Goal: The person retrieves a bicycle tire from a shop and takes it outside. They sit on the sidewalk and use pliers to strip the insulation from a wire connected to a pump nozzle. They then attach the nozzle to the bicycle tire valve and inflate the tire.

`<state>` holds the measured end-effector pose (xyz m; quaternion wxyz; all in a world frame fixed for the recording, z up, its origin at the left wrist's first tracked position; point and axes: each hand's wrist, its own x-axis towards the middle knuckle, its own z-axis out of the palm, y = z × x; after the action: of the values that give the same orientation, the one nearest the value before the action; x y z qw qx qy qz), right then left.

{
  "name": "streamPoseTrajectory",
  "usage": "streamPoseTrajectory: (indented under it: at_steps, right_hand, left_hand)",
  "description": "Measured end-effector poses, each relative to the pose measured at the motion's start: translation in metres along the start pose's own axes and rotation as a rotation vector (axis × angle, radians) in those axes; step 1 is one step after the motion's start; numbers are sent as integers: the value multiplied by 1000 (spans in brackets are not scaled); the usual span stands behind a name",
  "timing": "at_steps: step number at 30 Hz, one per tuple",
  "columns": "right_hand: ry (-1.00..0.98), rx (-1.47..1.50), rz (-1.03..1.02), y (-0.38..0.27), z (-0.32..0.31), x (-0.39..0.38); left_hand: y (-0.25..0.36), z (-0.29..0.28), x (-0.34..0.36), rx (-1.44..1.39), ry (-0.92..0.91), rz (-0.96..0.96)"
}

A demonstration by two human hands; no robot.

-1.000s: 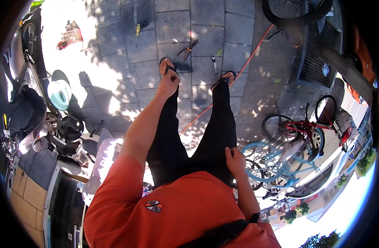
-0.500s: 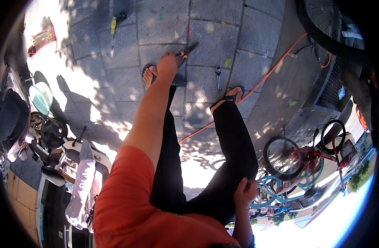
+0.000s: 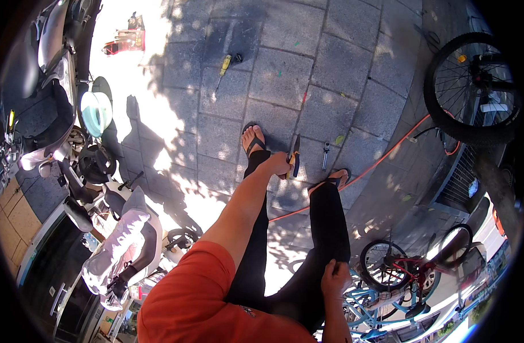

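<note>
My left hand [image 3: 280, 164] is closed around the handles of a pair of pliers [image 3: 297, 150] with dark jaws and orange-and-dark grips. The jaws point away from me, between my sandalled feet. How high they are above the paving I cannot tell. Just right of the pliers, a silver socket ratchet [image 3: 325, 157] lies on the stones. Farther off to the left lies a yellow-handled screwdriver [image 3: 224, 66], beside a small black object [image 3: 236, 58]. My right hand [image 3: 336, 279] rests by my right thigh, fingers curled; anything inside them is hidden.
An orange hose [image 3: 376, 163] crosses the paving past my right foot. At the far right stands a bicycle wheel [image 3: 439, 108] near a metal grate [image 3: 457, 180]. More bicycles [image 3: 407, 268] are at lower right. Parked scooters [image 3: 124, 251] line the left; a red case [image 3: 133, 43] lies far left.
My left hand has drawn back toward me and to the right with the pliers, away from my left foot. The view has shifted; my right hand stays by the thigh.
</note>
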<state>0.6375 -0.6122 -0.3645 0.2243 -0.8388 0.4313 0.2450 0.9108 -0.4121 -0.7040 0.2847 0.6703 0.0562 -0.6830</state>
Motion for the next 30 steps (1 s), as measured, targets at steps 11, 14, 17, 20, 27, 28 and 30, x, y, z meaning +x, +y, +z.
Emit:
streamPoseTrajectory:
  at_steps: [11, 14, 17, 20, 27, 28, 30]
  right_hand:
    - [-291, 350, 220, -42, -12, 7]
    - [-582, 553, 289, -58, -11, -3]
    - [-760, 634, 454, -68, -7, -17]
    - [-780, 706, 613, -77, 9, -40]
    - [-594, 704, 542, -122, 16, -69]
    - [-576, 793, 562, -133, 17, -67]
    - [-600, 909, 587, -149, 24, -81]
  left_hand:
    - [9, 159, -225, -309, -174, 68]
    - [20, 174, -291, -437, -245, 60]
    - [56, 148, -352, -313, -336, 109]
    - [7, 158, -344, -45, -179, 344]
    - [-21, 104, -343, 88, -314, 343]
    - [-9, 85, -352, 218, -321, 352]
    - [-6, 61, -366, 499, -412, 287]
